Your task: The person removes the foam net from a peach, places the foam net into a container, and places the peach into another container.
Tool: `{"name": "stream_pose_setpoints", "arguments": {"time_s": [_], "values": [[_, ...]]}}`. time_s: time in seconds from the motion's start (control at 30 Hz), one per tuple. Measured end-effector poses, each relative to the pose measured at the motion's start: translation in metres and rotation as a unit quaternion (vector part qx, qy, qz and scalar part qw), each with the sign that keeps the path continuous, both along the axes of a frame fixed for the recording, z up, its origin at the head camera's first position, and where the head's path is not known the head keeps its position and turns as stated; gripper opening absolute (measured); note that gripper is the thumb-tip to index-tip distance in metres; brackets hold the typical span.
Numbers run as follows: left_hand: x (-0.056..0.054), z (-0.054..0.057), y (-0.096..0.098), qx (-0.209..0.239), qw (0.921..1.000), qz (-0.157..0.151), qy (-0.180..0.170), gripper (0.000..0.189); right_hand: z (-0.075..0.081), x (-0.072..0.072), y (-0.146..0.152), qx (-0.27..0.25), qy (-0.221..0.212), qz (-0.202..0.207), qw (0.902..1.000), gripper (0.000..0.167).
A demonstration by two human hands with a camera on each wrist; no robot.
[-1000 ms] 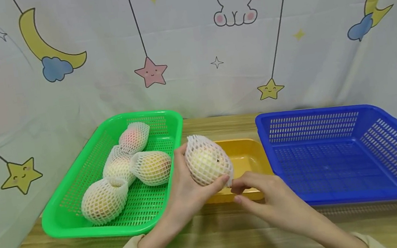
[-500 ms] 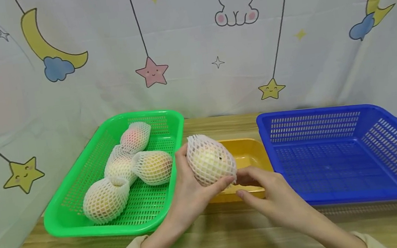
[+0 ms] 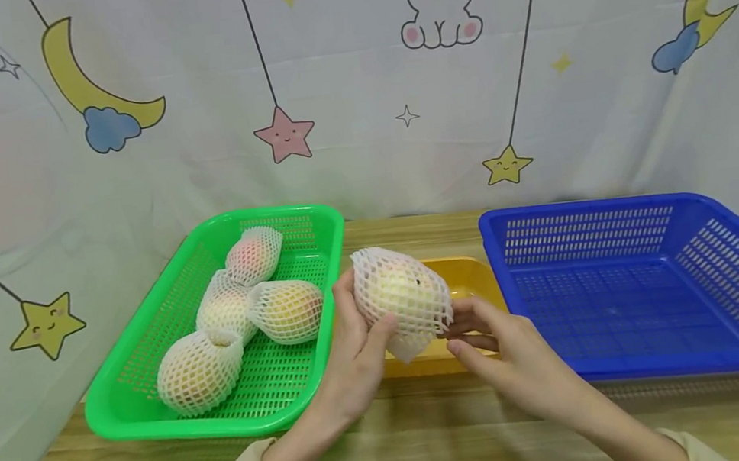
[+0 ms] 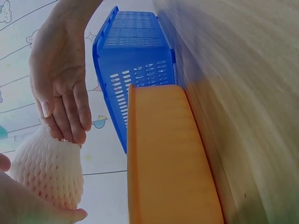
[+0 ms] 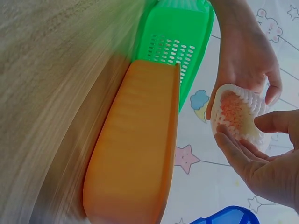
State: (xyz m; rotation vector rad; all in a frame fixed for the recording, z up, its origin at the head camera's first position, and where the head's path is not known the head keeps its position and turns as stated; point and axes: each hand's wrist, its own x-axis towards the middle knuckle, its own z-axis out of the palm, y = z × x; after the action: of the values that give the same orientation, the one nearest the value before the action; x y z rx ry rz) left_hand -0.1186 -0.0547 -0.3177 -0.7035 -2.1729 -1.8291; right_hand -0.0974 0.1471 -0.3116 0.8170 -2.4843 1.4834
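A round yellowish fruit in a white foam net (image 3: 401,288) is held up by my left hand (image 3: 350,356), its thumb across the near side. The fruit's kind is unclear under the net, though reddish skin shows through the net's open end in the right wrist view. My right hand (image 3: 518,347) touches the net's right edge with nearly straight fingers; its thumb stands apart from them. Seen from the left wrist, those fingertips (image 4: 74,133) rest on the net's rim. Several more netted fruits (image 3: 198,373) lie in the green basket (image 3: 179,429) at left.
Below and behind the held fruit stands a yellow-orange tray (image 3: 478,271), partly hidden by the hands. A blue basket (image 3: 635,365) is at right on the wooden table (image 3: 436,437). A patterned white curtain (image 3: 347,49) hangs behind.
The netted fruit has shifted slightly right and turned. My left thumb has moved left across its near side, and a net flap now shows underneath. My right fingers have risen a little along the net.
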Motion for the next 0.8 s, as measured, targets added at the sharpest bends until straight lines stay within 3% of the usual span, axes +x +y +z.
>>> {"name": "stream_pose_setpoints", "arguments": {"time_s": [0.3,0.8], "values": [[-0.0012,0.0057,-0.0003,0.044,0.9989,-0.01,-0.01,0.074,0.0056,0.0002,0.0024,0.014,-0.007,-0.05,0.9986,0.031],[0.0009,0.0095,-0.0017,0.018,0.9968,0.003,-0.077,0.089,0.0084,-0.002,0.0057,0.001,-0.015,-0.093,0.9956,0.03]]}}
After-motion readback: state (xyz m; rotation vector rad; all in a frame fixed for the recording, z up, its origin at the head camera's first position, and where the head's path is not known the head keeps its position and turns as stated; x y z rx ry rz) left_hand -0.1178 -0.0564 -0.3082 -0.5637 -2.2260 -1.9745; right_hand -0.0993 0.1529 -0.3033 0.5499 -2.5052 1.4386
